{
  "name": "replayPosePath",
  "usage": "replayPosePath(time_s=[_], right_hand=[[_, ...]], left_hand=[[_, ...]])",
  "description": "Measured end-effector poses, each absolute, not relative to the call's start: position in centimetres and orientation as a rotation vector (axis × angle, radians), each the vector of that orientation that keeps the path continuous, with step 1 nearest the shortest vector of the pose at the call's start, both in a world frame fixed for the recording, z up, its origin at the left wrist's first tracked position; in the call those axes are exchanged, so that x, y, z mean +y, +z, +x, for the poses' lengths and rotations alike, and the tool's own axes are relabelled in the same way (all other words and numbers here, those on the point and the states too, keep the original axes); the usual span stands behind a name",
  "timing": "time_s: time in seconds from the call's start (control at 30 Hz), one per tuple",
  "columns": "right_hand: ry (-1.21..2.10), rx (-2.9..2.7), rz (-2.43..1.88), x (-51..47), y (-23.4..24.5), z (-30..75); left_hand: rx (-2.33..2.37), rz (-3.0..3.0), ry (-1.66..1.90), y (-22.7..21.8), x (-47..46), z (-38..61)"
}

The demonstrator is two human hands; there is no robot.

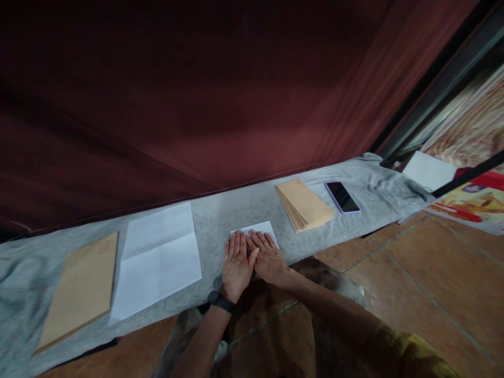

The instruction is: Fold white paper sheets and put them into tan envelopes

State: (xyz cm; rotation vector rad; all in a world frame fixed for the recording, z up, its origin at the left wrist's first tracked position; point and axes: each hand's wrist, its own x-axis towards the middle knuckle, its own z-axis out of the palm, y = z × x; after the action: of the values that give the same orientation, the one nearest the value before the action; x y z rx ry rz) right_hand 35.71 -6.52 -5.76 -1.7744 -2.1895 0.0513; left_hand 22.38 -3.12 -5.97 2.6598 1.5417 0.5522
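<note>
1. Folded paper lies at the near edge of the grey-covered worktop, right in front of me
2. My left hand and right hand lie open and flat on it, side by side, fingers outstretched
3. A stack of brown envelopes and a phone sit to the right; a white sheet and a single brown envelope to the left

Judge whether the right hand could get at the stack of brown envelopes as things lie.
Probably yes: the right hand lies flat on the folded white paper, with only bare grey cloth between it and the stack of brown envelopes.
</note>
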Motion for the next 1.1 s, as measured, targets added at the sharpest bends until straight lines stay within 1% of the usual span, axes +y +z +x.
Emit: replayPosePath(time_s=[0.47, 0.8, 1.1], right_hand=[[-0.079, -2.068, -1.821, -7.4, -6.2, 36.7], [0.042, -2.085, -1.914, -7.9, -5.6, 38.3], [0.041, -2.057, -1.986, -8.3, -5.4, 39.8]], left_hand=[[1.533, 2.623, 0.65, -6.8, -3.0, 21.4], [1.539, 2.639, 0.62, -6.3, -3.1, 21.4], [1.581, 2.621, 0.551, -5.8, -3.1, 21.7]])
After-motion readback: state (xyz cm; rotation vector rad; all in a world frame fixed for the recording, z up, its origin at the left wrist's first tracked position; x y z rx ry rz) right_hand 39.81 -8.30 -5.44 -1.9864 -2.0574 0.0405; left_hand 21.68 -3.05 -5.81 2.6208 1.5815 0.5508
